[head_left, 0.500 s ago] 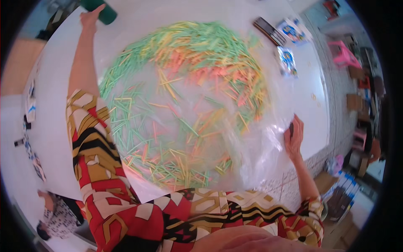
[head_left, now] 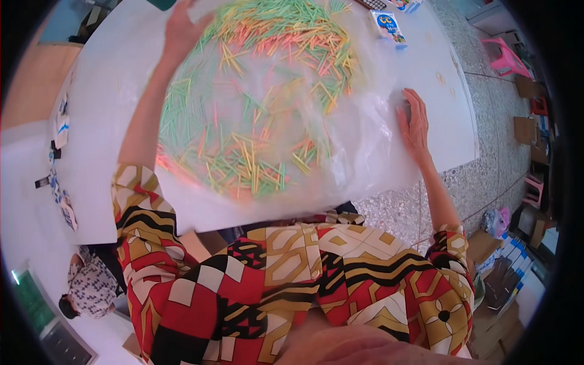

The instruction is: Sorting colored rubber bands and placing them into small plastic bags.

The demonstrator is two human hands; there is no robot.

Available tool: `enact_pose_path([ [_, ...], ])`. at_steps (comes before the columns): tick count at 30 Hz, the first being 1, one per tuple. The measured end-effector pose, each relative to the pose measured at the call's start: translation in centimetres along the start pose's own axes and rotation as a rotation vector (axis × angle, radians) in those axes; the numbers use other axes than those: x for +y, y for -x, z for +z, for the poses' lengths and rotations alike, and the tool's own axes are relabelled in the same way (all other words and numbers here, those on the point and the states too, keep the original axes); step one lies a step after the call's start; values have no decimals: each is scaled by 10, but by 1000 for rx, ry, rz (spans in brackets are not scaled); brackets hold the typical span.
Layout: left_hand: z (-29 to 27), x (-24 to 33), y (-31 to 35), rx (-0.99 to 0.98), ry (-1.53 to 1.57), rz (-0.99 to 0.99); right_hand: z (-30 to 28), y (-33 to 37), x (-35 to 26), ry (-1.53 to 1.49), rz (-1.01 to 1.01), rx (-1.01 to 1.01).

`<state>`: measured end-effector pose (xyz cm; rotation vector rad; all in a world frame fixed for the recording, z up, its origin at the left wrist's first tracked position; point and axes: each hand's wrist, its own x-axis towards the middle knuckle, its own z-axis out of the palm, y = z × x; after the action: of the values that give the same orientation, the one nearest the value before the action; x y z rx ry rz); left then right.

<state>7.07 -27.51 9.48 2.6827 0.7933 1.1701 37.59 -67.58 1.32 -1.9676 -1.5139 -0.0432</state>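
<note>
A wide heap of thin green, yellow and pink sticks, like short straws (head_left: 249, 159), lies with clear plastic film (head_left: 371, 131) on the white table. At the upper left my left hand (head_left: 181, 33) has its fingers apart by the heap's edge, partly cut off by the frame. Just beyond it a dark green cylinder-like object (head_left: 162, 2) shows only its end. On the right, my right hand (head_left: 415, 125) rests at the film's edge, fingers curled around a small dark object that they mostly hide.
Beyond my right hand lie a small blue and white packet (head_left: 388, 28) and part of a dark keypad-like object (head_left: 372, 3). A pink stool (head_left: 502, 56) and cardboard boxes (head_left: 524, 130) stand on the speckled floor. Another person (head_left: 94, 283) is at the lower left.
My left hand has come off the green object and moved right, toward the heap. The view has shifted, so the table sits higher in it. My right hand keeps its curled pose.
</note>
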Motion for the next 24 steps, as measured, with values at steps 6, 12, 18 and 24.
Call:
enact_pose_path([
  [6,-3,160,123,-340,346,-128,6,3,11,-17,-94,-17],
  [12,-5,256,214,-408,343,-181,16,3,18,-55,-23,28],
  [18,-30,277,265,-365,131,-167,6,2,35,-442,379,-29],
  [24,-39,294,290,-417,124,-252,20,-38,-5,-355,65,139],
])
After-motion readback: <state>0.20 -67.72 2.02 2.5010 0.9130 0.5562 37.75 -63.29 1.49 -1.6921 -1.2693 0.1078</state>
